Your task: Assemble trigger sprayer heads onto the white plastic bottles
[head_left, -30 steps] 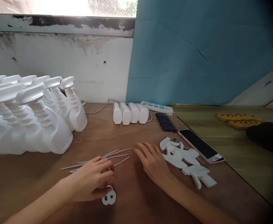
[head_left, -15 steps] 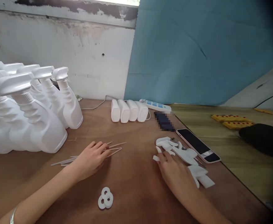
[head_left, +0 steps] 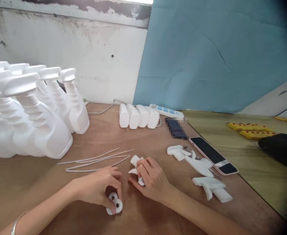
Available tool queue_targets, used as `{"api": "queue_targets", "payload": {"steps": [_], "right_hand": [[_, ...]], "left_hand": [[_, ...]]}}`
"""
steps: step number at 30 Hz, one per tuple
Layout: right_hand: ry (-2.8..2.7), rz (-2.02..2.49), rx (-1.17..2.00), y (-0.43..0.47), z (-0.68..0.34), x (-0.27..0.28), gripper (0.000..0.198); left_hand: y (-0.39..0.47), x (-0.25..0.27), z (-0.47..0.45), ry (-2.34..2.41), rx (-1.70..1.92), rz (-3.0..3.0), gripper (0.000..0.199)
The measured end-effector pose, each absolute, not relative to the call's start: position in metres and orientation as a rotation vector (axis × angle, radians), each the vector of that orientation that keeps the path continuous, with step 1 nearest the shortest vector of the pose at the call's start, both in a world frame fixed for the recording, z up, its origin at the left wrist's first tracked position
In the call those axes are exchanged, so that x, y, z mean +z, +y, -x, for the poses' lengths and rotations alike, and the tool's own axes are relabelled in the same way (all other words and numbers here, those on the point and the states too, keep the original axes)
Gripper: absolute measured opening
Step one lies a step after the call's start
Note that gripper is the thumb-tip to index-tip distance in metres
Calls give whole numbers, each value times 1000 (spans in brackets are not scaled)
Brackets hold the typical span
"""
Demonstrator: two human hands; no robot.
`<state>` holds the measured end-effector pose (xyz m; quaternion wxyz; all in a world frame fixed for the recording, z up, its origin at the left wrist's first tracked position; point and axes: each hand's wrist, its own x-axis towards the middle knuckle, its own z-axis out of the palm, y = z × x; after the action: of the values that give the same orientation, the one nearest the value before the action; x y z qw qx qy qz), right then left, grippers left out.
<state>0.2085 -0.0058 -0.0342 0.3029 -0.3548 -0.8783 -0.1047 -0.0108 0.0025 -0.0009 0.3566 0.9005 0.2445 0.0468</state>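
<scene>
My left hand [head_left: 101, 186] is curled over a small cluster of white ring washers [head_left: 118, 205]. The thumb presses on one and the index finger touches the rings' far side. To its right, my right hand [head_left: 153, 179] is closed round a white trigger spray head [head_left: 135, 160], whose nozzle end and trigger stick out past the fingers. Beyond both hands, several thin white tubes [head_left: 92, 170] lie loosely side by side on the table. More white spray heads [head_left: 197, 166] lie at the right, one of them apart and nearer to me.
White spray bottles [head_left: 52, 137] stand packed at the left. Several white bottles lie in a row [head_left: 133, 117] at the back by a power strip [head_left: 168, 112]. A phone [head_left: 213, 155] and a dark, pixelated object [head_left: 175, 128] rest near the brown table's right edge.
My left hand has moved from the tubes down to the ring washers. My right hand has taken a spray head from the pile and carried it left to the middle.
</scene>
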Motion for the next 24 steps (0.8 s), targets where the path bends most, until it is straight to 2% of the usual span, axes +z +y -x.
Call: {"api": "queue_targets", "payload": {"steps": [3,6,11,14,19,24], "right_hand": [[-2196,929,-191,-3,-211,-39,15],[-2121,885,-88,-5,-214,-41,16],[-2171,781,216,-10,-213,-40,41],[-2209,782,401,-11,-210,-39,49],[-2153,817,632,-10,-208,-36,38],[-2134,821,652,-8,-206,-35,28]], "left_hand": [[4,-1,11,667,207,-2189,14],[5,-1,11,748,359,-1993,17],[8,1,9,1039,611,-1746,23],[9,1,8,1137,703,-1734,23],[7,-2,6,1184,757,-1816,22],[4,-4,5,1185,795,-1884,21]]}}
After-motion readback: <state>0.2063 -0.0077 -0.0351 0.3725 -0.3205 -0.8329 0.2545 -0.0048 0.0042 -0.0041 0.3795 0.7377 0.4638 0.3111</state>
